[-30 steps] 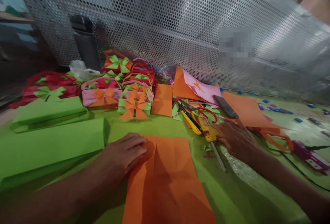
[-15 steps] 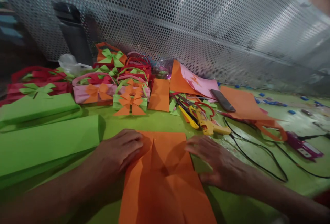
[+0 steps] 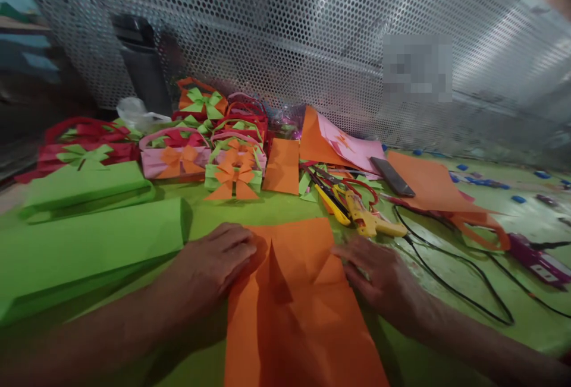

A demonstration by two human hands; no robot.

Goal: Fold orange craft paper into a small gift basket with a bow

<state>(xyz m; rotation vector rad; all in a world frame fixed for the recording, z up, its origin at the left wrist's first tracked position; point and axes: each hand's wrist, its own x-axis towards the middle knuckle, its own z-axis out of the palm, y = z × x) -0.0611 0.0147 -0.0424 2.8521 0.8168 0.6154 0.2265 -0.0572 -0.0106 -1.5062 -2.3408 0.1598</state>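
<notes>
A folded sheet of orange paper (image 3: 307, 315) lies before me, creased, with a raised fold along its left part. My left hand (image 3: 218, 262) is closed on its upper left edge, thumb out of sight. On the opposite edge, the fingertips of my right hand (image 3: 381, 280) grip the paper near its upper right corner. Beyond that hand lie a yellow glue gun (image 3: 370, 220) and a yellow-handled cutter (image 3: 332, 203). Left of my left hand rest folded green paper pieces (image 3: 98, 238).
Small paper bags with bows (image 3: 176, 158) stand in a row at the back left, by a dark bottle (image 3: 145, 72). A phone (image 3: 392, 177) lies on orange sheets (image 3: 423, 182). A black cable (image 3: 468, 265) loops on the right, near a purple power strip (image 3: 537, 262). Perforated metal (image 3: 289, 30) rises behind.
The view has shifted slightly, so most things appear farther right. My right hand's fingers have drawn in against the paper's edge. The left hand keeps its place on the paper.
</notes>
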